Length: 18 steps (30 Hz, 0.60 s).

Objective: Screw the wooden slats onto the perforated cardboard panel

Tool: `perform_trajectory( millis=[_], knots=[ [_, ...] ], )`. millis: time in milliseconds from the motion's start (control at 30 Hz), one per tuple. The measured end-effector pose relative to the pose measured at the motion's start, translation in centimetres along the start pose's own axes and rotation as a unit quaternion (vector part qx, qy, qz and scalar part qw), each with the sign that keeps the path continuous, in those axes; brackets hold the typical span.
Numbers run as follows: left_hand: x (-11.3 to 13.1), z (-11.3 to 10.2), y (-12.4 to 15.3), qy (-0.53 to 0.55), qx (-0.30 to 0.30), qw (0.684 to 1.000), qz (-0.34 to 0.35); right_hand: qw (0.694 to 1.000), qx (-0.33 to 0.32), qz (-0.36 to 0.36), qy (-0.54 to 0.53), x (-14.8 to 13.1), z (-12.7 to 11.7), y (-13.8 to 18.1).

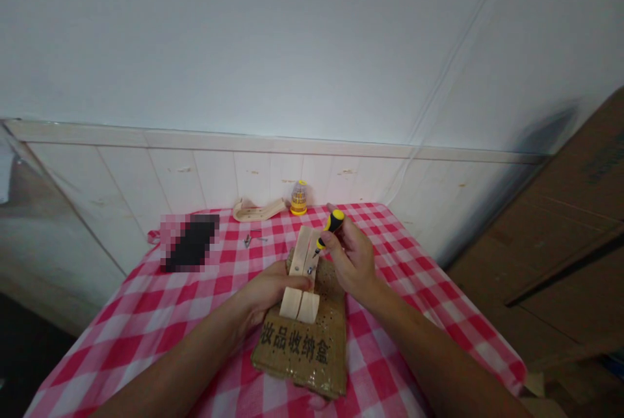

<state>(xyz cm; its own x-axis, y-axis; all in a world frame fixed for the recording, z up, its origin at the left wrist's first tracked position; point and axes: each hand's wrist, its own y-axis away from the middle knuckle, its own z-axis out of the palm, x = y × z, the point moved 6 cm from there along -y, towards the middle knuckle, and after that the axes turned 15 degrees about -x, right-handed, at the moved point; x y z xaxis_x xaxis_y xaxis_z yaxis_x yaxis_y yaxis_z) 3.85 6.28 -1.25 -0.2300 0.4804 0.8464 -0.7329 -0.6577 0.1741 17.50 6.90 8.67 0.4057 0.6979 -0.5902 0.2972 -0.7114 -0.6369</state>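
Observation:
My left hand [266, 291] grips two pale curved wooden pieces [299, 278] standing together on a brown perforated board with black characters [305, 343]. My right hand [353, 259] is closed around a small screwdriver with a yellow and black handle [331, 226]. Its tip points down at the upper part of the wooden pieces, where a small screw [309, 270] shows. Both hands are over the middle of the red and white checked tablecloth [195, 314].
At the back of the table lie another curved wooden piece [257, 211], a yellow-based clear bit holder [299, 199] and loose screws [251, 239]. A dark, pixelated object [190, 242] lies back left. A white panelled wall stands behind; brown cardboard [575, 242] is at the right.

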Motion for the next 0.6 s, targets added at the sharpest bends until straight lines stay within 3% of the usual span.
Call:
perform_trajectory(
  millis=[300,367,433,600],
  knots=[
    [0.2,-0.1,-0.2,0.004,0.016,1.0,0.008,0.998,0.023,-0.017,0.063,-0.9,-1.0,-0.9],
    [0.1,-0.3,-0.4,0.003,0.011,1.0,0.017,0.992,-0.051,-0.036,0.114,-2.1,-0.3,-2.9],
    [0.0,-0.5,-0.6,0.004,0.01,1.0,0.018,0.967,-0.178,-0.069,0.167,-3.7,2.1,-5.2],
    [0.3,-0.4,-0.9,-0.012,0.013,0.999,0.041,0.867,-0.427,-0.055,0.252,-6.2,11.9,-10.1]
  ],
)
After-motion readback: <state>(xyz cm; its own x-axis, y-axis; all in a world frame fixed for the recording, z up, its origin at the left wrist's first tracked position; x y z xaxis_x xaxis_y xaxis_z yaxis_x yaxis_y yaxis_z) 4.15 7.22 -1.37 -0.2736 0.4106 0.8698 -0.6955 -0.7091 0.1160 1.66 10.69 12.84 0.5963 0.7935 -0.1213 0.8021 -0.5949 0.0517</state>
